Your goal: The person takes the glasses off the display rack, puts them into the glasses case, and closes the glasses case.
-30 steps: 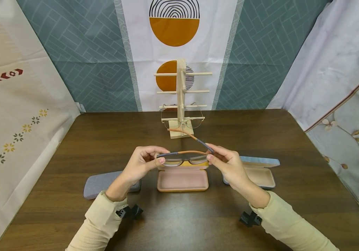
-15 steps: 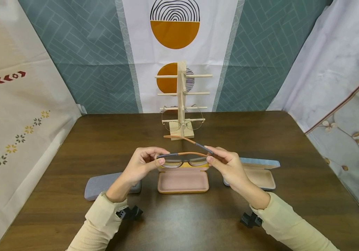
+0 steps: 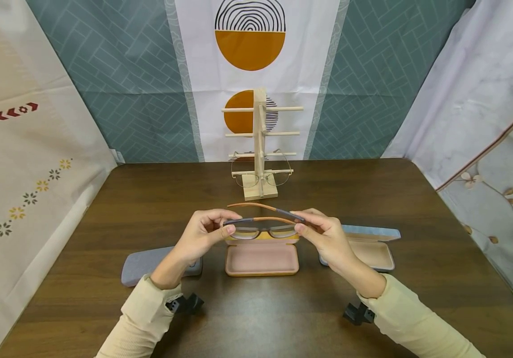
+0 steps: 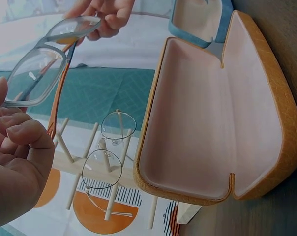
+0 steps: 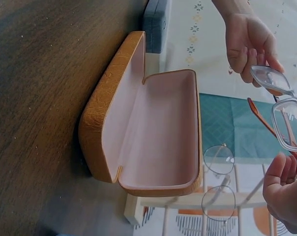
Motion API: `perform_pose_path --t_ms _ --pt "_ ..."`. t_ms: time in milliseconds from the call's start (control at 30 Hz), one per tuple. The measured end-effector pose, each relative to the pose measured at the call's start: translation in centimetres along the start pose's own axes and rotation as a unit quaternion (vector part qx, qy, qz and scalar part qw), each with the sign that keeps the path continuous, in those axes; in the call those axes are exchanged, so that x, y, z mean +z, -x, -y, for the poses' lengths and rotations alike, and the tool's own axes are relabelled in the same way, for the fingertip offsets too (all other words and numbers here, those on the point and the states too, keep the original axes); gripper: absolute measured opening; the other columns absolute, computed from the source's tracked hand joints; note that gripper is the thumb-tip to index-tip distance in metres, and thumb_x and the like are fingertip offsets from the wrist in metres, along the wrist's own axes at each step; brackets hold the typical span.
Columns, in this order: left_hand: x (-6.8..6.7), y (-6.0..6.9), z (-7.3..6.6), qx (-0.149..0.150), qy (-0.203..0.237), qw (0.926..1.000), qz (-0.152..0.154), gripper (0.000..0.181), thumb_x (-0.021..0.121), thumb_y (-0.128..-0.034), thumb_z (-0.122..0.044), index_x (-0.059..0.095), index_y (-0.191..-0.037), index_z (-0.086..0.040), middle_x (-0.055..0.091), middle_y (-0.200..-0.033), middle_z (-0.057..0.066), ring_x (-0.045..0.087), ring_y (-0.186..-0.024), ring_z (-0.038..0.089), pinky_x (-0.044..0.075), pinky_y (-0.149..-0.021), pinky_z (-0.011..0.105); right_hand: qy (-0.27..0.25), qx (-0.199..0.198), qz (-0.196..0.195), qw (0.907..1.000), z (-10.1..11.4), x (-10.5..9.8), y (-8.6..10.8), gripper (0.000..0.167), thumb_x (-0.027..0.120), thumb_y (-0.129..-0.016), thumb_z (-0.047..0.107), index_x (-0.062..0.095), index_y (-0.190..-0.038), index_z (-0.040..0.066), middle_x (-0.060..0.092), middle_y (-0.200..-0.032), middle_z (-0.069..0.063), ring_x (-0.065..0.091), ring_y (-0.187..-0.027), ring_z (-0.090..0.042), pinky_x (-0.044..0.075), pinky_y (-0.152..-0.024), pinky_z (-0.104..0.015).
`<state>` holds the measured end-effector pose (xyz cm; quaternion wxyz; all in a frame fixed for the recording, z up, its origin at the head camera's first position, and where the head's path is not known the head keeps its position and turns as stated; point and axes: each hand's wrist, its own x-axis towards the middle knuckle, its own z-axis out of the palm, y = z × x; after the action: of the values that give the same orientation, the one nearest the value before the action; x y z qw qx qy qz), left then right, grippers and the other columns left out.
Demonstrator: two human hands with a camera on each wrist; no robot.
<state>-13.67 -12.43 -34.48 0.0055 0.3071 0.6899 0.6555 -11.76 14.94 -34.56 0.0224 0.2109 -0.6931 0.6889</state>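
Observation:
Both hands hold a pair of glasses (image 3: pixel 260 232) with orange and dark-blue temples, above the open yellow case (image 3: pixel 261 260) with its pink lining. The left hand (image 3: pixel 204 235) pinches the frame's left end between thumb and fingers. At the other end the right hand (image 3: pixel 325 237) pinches the frame near its hinge. The temples stand unfolded, one reaching above the other in the head view. In the left wrist view the clear lenses (image 4: pixel 35 73) hang beside the case (image 4: pixel 188 118); the right wrist view also shows the glasses (image 5: pixel 289 123) off the case's side.
A wooden stand (image 3: pixel 259 144) at the back carries thin wire-rimmed glasses (image 3: pixel 278 175) on a low rung. At the left lies a closed grey case (image 3: pixel 144 263), partly behind the left forearm. An open blue case (image 3: pixel 374 253) sits beside the right hand.
The upper temple of the held glasses has swung lower and a little left, closer to the other temple. Both hands keep their grip, and the head view has shifted slightly.

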Motion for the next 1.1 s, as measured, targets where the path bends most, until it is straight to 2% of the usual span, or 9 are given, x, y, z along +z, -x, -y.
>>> perform_pose_path --t_ms 233,400,433,500,633,667,700,867,1100 --pt "0.1 0.1 -0.1 -0.005 -0.026 0.9995 -0.019 0.018 0.058 -0.0835 0.008 0.061 -0.101 0.012 0.037 -0.054 -0.005 0.028 -0.045 0.011 0.023 -0.039 0.029 0.001 -0.004 -0.006 1.0 0.0 0.1 0.0 0.028 0.06 -0.085 -0.001 0.058 -0.109 -0.015 0.058 -0.093 -0.003 0.051 -0.075 -0.011 0.045 -0.063 -0.019" --pt "0.2 0.1 -0.2 -0.002 -0.034 0.9988 -0.034 0.021 0.058 -0.0833 0.009 0.061 -0.104 0.01 0.036 -0.056 -0.001 0.027 -0.046 0.011 0.024 -0.04 0.029 -0.005 -0.015 -0.005 0.9999 -0.3 0.1 0.0 0.03 0.063 -0.085 0.01 0.062 -0.108 -0.009 0.058 -0.093 -0.004 0.05 -0.074 -0.011 0.044 -0.062 -0.018" --pt "0.2 0.1 -0.2 -0.001 -0.034 0.9987 -0.037 0.021 0.058 -0.0832 0.009 0.061 -0.104 0.01 0.037 -0.057 -0.001 0.027 -0.046 0.011 0.024 -0.041 0.029 -0.021 -0.03 0.001 0.9993 -1.5 -0.2 -0.1 0.03 0.063 -0.086 0.012 0.063 -0.109 -0.006 0.058 -0.095 -0.004 0.05 -0.075 -0.011 0.044 -0.064 -0.018" --pt "0.3 0.1 -0.2 0.0 -0.037 0.9985 -0.04 0.023 0.058 -0.0833 0.008 0.06 -0.106 0.009 0.038 -0.058 -0.001 0.029 -0.047 0.01 0.026 -0.041 0.028 -0.025 -0.034 0.002 0.9991 -1.7 -0.2 -0.2 0.029 0.063 -0.086 0.014 0.064 -0.109 -0.003 0.058 -0.096 -0.004 0.051 -0.076 -0.011 0.045 -0.065 -0.017" --pt "0.3 0.1 -0.1 0.007 -0.049 0.9976 -0.048 0.028 0.059 -0.0826 0.009 0.057 -0.111 0.008 0.042 -0.061 -0.002 0.032 -0.047 0.008 0.028 -0.041 0.027 -0.023 -0.023 -0.004 0.9994 -1.5 -0.1 -0.1 0.029 0.062 -0.086 0.008 0.061 -0.109 -0.009 0.059 -0.096 -0.003 0.051 -0.077 -0.011 0.045 -0.065 -0.018" --pt "0.3 0.1 -0.1 0.009 -0.053 0.9973 -0.05 0.03 0.059 -0.0824 0.009 0.056 -0.112 0.008 0.043 -0.062 -0.002 0.033 -0.047 0.007 0.028 -0.041 0.027 -0.009 -0.009 -0.01 0.9999 -0.3 0.2 0.0 0.029 0.062 -0.085 0.005 0.06 -0.107 -0.013 0.058 -0.095 -0.003 0.051 -0.076 -0.011 0.045 -0.064 -0.018" --pt "0.3 0.1 -0.1 0.012 -0.056 0.997 -0.052 0.031 0.059 -0.082 0.009 0.056 -0.113 0.007 0.044 -0.062 -0.002 0.033 -0.047 0.007 0.028 -0.041 0.027 -0.008 -0.005 -0.013 0.9999 -0.2 0.2 0.0 0.029 0.062 -0.085 0.003 0.059 -0.107 -0.014 0.059 -0.094 -0.003 0.051 -0.076 -0.011 0.045 -0.064 -0.018" --pt "0.1 0.1 -0.1 0.014 -0.074 0.9957 -0.054 0.034 0.06 -0.0808 0.01 0.056 -0.114 0.006 0.044 -0.06 -0.001 0.033 -0.046 0.006 0.028 -0.041 0.025 -0.015 -0.012 -0.014 0.9997 0.1 0.4 0.0 0.028 0.061 -0.084 0.0 0.057 -0.106 -0.017 0.059 -0.095 -0.002 0.052 -0.076 -0.011 0.046 -0.064 -0.018" --pt "-0.2 0.4 0.0 -0.016 -0.107 0.9928 -0.051 0.026 0.06 -0.0788 0.013 0.058 -0.105 0.012 0.042 -0.061 0.0 0.036 -0.051 0.005 0.032 -0.045 0.023 -0.029 -0.026 -0.004 0.9992 -0.1 0.5 0.1 0.027 0.06 -0.085 0.0 0.057 -0.105 -0.018 0.06 -0.096 -0.007 0.053 -0.077 -0.011 0.047 -0.064 -0.018"
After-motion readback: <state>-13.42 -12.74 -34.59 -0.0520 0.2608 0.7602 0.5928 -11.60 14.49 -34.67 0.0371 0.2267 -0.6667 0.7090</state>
